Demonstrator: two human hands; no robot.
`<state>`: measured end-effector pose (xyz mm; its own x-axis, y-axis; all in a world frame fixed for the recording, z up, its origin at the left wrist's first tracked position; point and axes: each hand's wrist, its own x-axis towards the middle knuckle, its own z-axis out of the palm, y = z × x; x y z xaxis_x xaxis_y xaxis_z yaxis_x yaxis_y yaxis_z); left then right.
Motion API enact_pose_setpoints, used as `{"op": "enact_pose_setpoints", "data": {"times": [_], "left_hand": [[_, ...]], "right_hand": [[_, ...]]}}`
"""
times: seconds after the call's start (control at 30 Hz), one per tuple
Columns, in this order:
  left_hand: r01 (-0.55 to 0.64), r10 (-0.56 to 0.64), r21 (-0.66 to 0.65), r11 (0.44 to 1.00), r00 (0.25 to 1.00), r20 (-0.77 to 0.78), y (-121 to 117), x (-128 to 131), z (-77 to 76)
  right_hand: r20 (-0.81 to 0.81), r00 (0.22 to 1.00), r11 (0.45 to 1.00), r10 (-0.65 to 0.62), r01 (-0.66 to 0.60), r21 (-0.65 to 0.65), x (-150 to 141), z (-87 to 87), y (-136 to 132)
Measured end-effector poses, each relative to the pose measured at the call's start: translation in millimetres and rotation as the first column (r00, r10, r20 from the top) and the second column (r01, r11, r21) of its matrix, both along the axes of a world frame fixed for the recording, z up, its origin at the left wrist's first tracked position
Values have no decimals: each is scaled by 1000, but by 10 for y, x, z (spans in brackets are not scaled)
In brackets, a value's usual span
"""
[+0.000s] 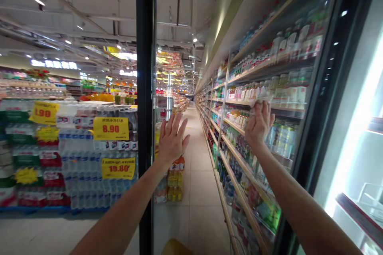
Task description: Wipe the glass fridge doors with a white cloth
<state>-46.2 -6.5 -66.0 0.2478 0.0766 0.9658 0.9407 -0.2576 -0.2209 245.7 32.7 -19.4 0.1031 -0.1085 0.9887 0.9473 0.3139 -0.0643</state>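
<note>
A glass door (145,87) in a black frame stands open in front of me. My left hand (172,139) lies against the glass near the frame's left upright, fingers spread, holding nothing. Farther right, my right hand (259,123) presses a pale crumpled cloth (263,97) to the pane. Its fingers are bent over the cloth and hide most of it. Through or in the glass I see long shelves (239,75) of bottles and cans behind the right hand.
On the left stand stacked packs of bottled drinks (80,167) with yellow price signs (110,128). At the right edge is a brightly lit cooler interior with a shelf edge (359,215). A tiled aisle floor (200,183) runs ahead. Something yellow (176,248) shows at the bottom.
</note>
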Motion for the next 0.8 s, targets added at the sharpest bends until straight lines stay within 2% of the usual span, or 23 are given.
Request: {"op": "enact_pose_setpoints", "data": {"times": [0.07,0.1,0.17,0.23,0.3,0.33,0.4,0.47,0.5,0.57,0.6,0.7,0.8], "left_hand": [[-5,5,1,1000,1000,2,-8,5,-1],[-5,5,1,1000,1000,3,-11,6,-2],[-5,5,2,1000,1000,5,-14,7,-5],[-3,3,0,1000,1000,4,-14,5,-7],[1,-1,3,1000,1000,5,-15,3,-7],[2,-2,2,1000,1000,7,-16,3,-7],[4,-4,-2,1000,1000,11,-20,5,-6],[2,-1,-9,1000,1000,11,-23,8,-4],[0,0,-11,1000,1000,10,-24,10,-4],[-7,7,-2,1000,1000,7,-20,10,-3],[-11,11,6,1000,1000,6,-17,8,-2],[-19,19,15,1000,1000,2,-6,-1,0],[-9,9,2,1000,1000,1,-3,-7,2]], "right_hand": [[-98,995,1000,-8,9,11,-35,50,11],[-52,999,1000,-9,9,1,-125,21,-10],[167,986,1000,7,-4,-16,-375,-119,-85],[423,905,999,38,-30,-26,-570,-283,-162],[567,821,998,60,-44,-42,-575,-372,-198],[577,815,998,61,-38,-52,-494,-374,-194],[456,890,998,35,-11,-55,-226,-305,-148],[176,984,1000,-2,6,-20,38,-197,-79],[34,999,1000,-7,7,1,113,-155,-50],[-111,994,1000,10,-9,16,87,-142,-26],[-92,996,1000,23,-22,9,-8,-176,-33],[221,972,997,74,-67,-41,-425,-374,-109],[510,852,993,116,-94,-68,-588,-487,-163]]}}
